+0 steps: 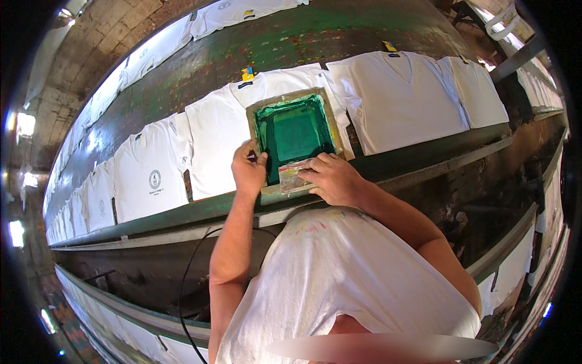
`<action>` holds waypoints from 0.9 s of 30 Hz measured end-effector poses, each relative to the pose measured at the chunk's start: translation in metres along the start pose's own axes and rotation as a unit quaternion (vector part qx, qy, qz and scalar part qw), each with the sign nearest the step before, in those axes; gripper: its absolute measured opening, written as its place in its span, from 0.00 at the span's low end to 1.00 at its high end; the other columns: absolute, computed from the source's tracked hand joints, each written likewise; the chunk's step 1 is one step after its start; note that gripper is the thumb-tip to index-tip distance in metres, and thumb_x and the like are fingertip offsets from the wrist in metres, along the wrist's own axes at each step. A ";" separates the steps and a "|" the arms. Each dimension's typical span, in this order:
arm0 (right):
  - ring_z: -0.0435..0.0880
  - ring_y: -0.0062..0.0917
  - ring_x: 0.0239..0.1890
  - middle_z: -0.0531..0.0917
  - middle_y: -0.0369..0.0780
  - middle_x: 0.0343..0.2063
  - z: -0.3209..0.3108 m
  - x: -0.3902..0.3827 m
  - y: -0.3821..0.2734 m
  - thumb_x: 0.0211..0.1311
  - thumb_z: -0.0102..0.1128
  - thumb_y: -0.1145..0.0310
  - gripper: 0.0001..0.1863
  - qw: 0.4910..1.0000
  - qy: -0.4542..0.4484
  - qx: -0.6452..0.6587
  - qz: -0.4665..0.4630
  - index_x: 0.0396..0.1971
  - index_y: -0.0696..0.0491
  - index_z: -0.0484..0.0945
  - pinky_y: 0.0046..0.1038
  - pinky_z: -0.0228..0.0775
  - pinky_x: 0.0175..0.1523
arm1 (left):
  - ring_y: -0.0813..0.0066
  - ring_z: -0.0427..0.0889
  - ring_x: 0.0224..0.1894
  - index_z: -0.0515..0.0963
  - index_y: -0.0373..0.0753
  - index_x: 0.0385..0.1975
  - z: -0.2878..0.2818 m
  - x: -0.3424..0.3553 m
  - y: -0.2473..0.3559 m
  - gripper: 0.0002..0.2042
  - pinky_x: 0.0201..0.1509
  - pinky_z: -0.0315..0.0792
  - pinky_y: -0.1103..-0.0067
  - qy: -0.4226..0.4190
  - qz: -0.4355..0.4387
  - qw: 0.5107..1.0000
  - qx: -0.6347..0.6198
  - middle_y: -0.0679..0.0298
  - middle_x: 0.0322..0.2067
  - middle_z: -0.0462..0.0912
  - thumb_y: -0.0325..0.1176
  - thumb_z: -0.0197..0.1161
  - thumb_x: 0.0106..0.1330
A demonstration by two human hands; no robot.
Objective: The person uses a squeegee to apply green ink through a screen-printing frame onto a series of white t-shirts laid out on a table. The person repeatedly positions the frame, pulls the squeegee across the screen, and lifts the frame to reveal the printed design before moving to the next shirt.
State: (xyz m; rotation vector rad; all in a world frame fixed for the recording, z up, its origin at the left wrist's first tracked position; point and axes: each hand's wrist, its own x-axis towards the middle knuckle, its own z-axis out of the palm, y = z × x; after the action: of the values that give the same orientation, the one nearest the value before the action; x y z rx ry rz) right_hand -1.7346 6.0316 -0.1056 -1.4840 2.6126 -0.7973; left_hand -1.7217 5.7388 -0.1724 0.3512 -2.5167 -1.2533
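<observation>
A screen-printing frame (285, 96) with a green mesh lies on a white T-shirt (212, 121) spread on the long table. My left hand (248, 168) grips the left side of the frame near its lower corner, thumb over the rim. My right hand (332, 178) is closed on a squeegee (291, 179), a flat worn blade with a stained top edge. The squeegee rests at the near end of the mesh, close to my body. Dark green covers the mesh margins, and a paler rectangle shows in its middle. The frame hides most of the shirt's front.
To the left, a T-shirt (151, 176) carries a small dark round print, with several more beyond it. Plain white T-shirts (400, 103) lie to the right. The green table edge (212, 209) runs in front of me. A black cable (185, 273) hangs at my left.
</observation>
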 end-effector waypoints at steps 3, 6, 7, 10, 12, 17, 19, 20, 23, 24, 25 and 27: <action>0.83 0.43 0.63 0.86 0.45 0.58 0.000 -0.009 0.015 0.67 0.76 0.64 0.26 0.994 0.070 0.079 0.019 0.63 0.53 0.86 0.43 0.75 0.70 | 0.51 0.86 0.64 0.85 0.34 0.62 0.010 -0.017 0.001 0.25 0.69 0.80 0.63 0.039 0.084 0.995 0.026 0.47 0.63 0.86 0.14 0.73 0.63; 0.82 0.43 0.68 0.85 0.47 0.63 0.008 -0.018 0.040 0.72 0.74 0.66 0.28 0.963 0.207 0.105 0.136 0.69 0.55 0.81 0.40 0.72 0.74 | 0.43 0.77 0.70 0.87 0.36 0.58 0.014 -0.024 0.004 0.23 0.77 0.71 0.58 0.036 0.095 0.994 0.028 0.44 0.67 0.81 0.13 0.66 0.62; 0.82 0.41 0.69 0.86 0.46 0.64 0.013 -0.019 0.051 0.74 0.72 0.67 0.29 0.945 0.247 0.106 0.186 0.72 0.57 0.79 0.39 0.72 0.75 | 0.42 0.77 0.70 0.87 0.36 0.57 0.014 -0.026 0.005 0.22 0.77 0.71 0.57 0.037 0.107 0.993 0.039 0.43 0.68 0.80 0.13 0.65 0.62; 0.83 0.32 0.68 0.86 0.44 0.65 0.023 -0.028 0.076 0.80 0.67 0.66 0.30 0.868 0.253 0.286 0.318 0.76 0.60 0.74 0.35 0.74 0.73 | 0.40 0.77 0.68 0.88 0.36 0.55 0.010 -0.032 0.009 0.21 0.75 0.70 0.55 0.074 0.170 0.981 0.059 0.41 0.67 0.80 0.13 0.65 0.62; 0.84 0.27 0.65 0.86 0.43 0.65 0.027 -0.031 0.084 0.83 0.65 0.63 0.31 0.819 0.223 0.414 0.330 0.77 0.62 0.73 0.33 0.74 0.72 | 0.39 0.77 0.67 0.88 0.36 0.54 0.008 -0.034 0.015 0.21 0.74 0.70 0.54 0.093 0.202 0.974 0.047 0.40 0.67 0.80 0.13 0.65 0.61; 0.83 0.23 0.61 0.87 0.40 0.60 0.014 -0.065 0.085 0.84 0.64 0.57 0.29 0.796 0.280 0.455 0.285 0.72 0.62 0.79 0.32 0.72 0.71 | 0.41 0.77 0.68 0.88 0.39 0.54 0.027 -0.037 0.055 0.22 0.76 0.69 0.55 0.081 0.176 0.980 -0.035 0.42 0.66 0.80 0.13 0.65 0.61; 0.84 0.25 0.61 0.88 0.39 0.61 -0.006 -0.090 0.094 0.86 0.63 0.56 0.26 0.743 0.349 0.400 0.408 0.70 0.60 0.83 0.33 0.74 0.70 | 0.42 0.77 0.68 0.87 0.40 0.55 0.050 -0.038 0.082 0.20 0.76 0.69 0.56 0.074 0.176 0.977 -0.096 0.43 0.66 0.80 0.15 0.68 0.64; 0.85 0.25 0.62 0.88 0.39 0.61 -0.015 -0.105 0.097 0.86 0.64 0.55 0.26 0.727 0.391 0.411 0.387 0.70 0.58 0.84 0.34 0.76 0.68 | 0.43 0.78 0.68 0.87 0.40 0.55 0.063 -0.039 0.097 0.19 0.76 0.69 0.57 0.072 0.184 0.972 -0.128 0.44 0.67 0.80 0.16 0.70 0.66; 0.87 0.27 0.63 0.89 0.40 0.63 -0.042 -0.153 0.097 0.86 0.64 0.53 0.27 0.657 0.480 0.423 0.399 0.72 0.56 0.83 0.36 0.79 0.66 | 0.43 0.77 0.68 0.87 0.40 0.55 0.096 -0.042 0.134 0.14 0.76 0.68 0.59 0.043 0.202 0.956 -0.206 0.45 0.68 0.79 0.19 0.71 0.71; 0.87 0.28 0.63 0.89 0.40 0.63 -0.049 -0.167 0.094 0.86 0.63 0.54 0.27 0.652 0.487 0.430 0.391 0.72 0.57 0.83 0.36 0.79 0.66 | 0.43 0.77 0.69 0.87 0.40 0.55 0.105 -0.042 0.144 0.14 0.76 0.68 0.60 0.028 0.212 0.949 -0.233 0.45 0.68 0.79 0.19 0.71 0.72; 0.87 0.28 0.63 0.88 0.40 0.63 -0.056 -0.180 0.090 0.87 0.63 0.55 0.27 0.645 0.499 0.436 0.382 0.72 0.58 0.82 0.37 0.79 0.67 | 0.43 0.77 0.69 0.87 0.40 0.54 0.115 -0.045 0.153 0.13 0.75 0.69 0.60 0.028 0.213 0.947 -0.237 0.44 0.69 0.78 0.20 0.70 0.73; 0.87 0.28 0.63 0.88 0.41 0.63 -0.062 -0.200 0.077 0.88 0.60 0.56 0.27 0.633 0.520 0.439 0.369 0.72 0.60 0.81 0.38 0.80 0.67 | 0.42 0.77 0.68 0.87 0.40 0.53 0.130 -0.049 0.167 0.12 0.75 0.70 0.59 -0.011 0.199 0.945 -0.260 0.44 0.68 0.78 0.22 0.70 0.74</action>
State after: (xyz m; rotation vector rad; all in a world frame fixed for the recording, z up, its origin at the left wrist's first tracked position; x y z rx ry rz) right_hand -1.7043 6.2512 -0.1296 0.5084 2.0611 -2.6388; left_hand -1.7388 5.9497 -0.1202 -0.2806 -2.0150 -1.6621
